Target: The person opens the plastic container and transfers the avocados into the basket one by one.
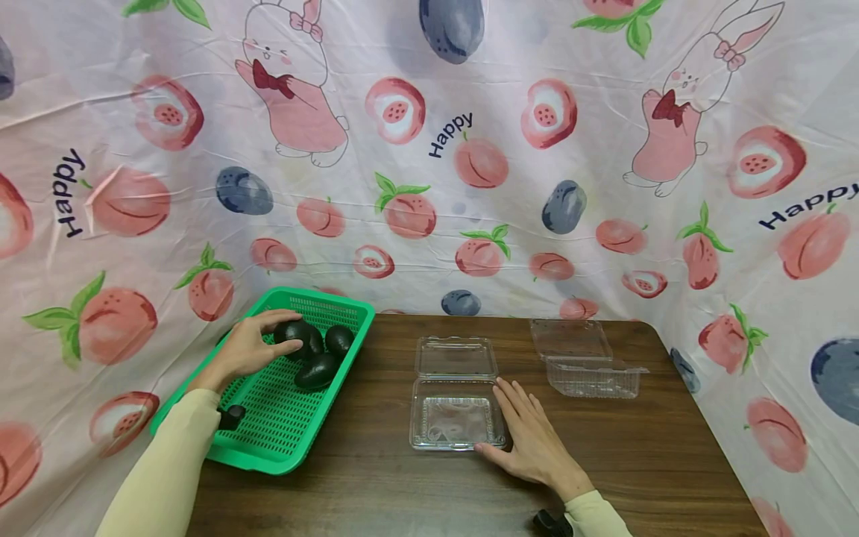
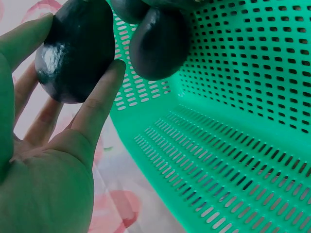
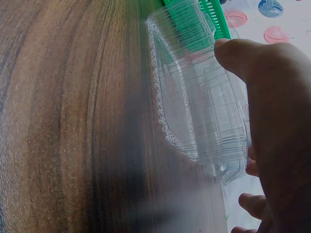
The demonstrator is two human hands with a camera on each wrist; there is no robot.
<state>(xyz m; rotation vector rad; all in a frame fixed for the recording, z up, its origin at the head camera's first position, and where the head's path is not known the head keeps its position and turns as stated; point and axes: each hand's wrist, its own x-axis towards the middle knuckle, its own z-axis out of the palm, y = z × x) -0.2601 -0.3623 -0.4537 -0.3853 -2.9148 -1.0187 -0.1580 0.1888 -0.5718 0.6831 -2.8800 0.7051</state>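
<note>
My left hand reaches over the green basket. Its thumb and fingers grip a dark, glossy avocado from both sides. Several more avocados lie in the basket's far end, among them one avocado in front and another at the right wall. On the table, an open clear plastic clamshell box has its lid folded back away from me. My right hand rests along the right side of this box, fingers extended, with the thumb at its near right corner.
A second clear clamshell box stands open farther back on the right of the brown wooden table. A fruit-and-rabbit patterned cloth hangs behind the table and along both sides.
</note>
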